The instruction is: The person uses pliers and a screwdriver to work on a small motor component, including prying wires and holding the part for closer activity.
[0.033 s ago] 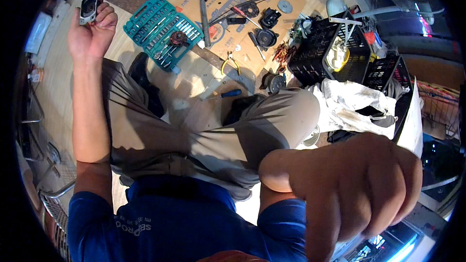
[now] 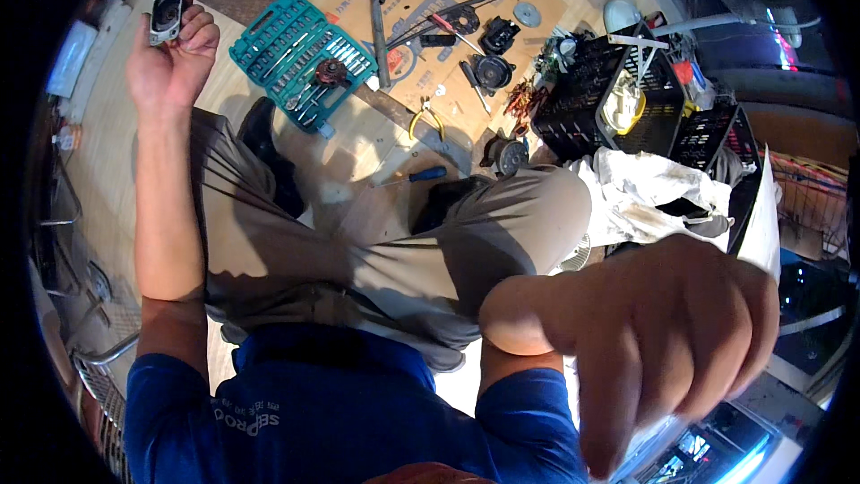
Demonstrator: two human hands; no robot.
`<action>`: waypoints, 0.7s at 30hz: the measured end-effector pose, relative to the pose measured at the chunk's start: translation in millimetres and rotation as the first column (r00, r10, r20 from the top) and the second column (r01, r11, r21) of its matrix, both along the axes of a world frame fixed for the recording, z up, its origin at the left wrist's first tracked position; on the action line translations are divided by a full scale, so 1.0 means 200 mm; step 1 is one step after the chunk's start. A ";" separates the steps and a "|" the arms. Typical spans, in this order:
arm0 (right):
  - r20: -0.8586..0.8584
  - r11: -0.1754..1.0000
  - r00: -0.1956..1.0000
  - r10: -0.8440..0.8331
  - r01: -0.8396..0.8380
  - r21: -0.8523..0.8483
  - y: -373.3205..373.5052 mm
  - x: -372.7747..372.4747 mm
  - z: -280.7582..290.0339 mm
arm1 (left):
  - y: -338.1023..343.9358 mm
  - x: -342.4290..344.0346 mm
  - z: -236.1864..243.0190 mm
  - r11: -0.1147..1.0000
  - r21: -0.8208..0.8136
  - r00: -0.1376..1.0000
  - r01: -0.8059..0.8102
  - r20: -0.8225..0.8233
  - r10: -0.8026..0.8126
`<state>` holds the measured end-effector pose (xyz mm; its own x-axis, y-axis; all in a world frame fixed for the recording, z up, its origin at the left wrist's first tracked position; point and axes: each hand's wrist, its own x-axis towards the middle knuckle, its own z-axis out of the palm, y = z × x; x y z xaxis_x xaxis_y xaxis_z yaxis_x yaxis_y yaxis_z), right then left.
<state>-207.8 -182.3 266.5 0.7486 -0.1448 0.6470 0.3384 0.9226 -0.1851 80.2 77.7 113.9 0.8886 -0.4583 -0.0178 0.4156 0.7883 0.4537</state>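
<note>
Raised at the upper left, my left hand point(image 2: 172, 63) is closed around a small oval metal-framed part point(image 2: 167, 15) with a dark centre, resembling a speaker. At the lower right, very close to the camera, the back of my right hand point(image 2: 645, 341) shows bent fingers pressed side by side; its palm and anything in it are hidden. Beyond my knees lie a teal socket case point(image 2: 278, 58), a hammer point(image 2: 378, 36), yellow-handled pliers point(image 2: 427, 118) and a blue screwdriver point(image 2: 427, 174).
A cardboard sheet point(image 2: 421, 81) bears several dark round parts and tools. Black plastic crates point(image 2: 582, 90) stand at the right beside a rumpled white cloth point(image 2: 645, 179). A tubular metal rack point(image 2: 107, 357) is at the left edge.
My right hand has shifted slightly up and to the right. My left hand and the part in it have barely moved.
</note>
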 end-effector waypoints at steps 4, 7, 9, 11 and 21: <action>-0.088 0.981 0.977 -0.195 0.195 0.000 -0.10 0.04 -0.10 | 0.03 0.00 -0.02 1.000 0.000 1.000 0.002 0.025 -0.002; -0.138 0.954 0.944 -0.301 0.296 -0.053 -0.24 0.03 -0.21 | 0.02 -0.01 -0.02 1.000 0.017 1.000 0.009 0.017 -0.009; -0.188 0.938 0.919 -0.346 0.334 -0.093 -0.30 0.03 -0.26 | 0.03 -0.02 -0.02 1.000 0.014 1.000 0.004 0.025 -0.005; -0.218 0.938 0.912 -0.347 0.332 -0.101 -0.34 0.02 -0.30 | 0.03 -0.02 -0.01 1.000 0.004 0.999 0.019 0.040 -0.019; -0.289 0.935 0.889 -0.355 0.335 -0.118 -0.41 0.00 -0.38 | -0.12 -0.10 0.06 0.990 0.127 0.996 -0.058 -0.057 0.065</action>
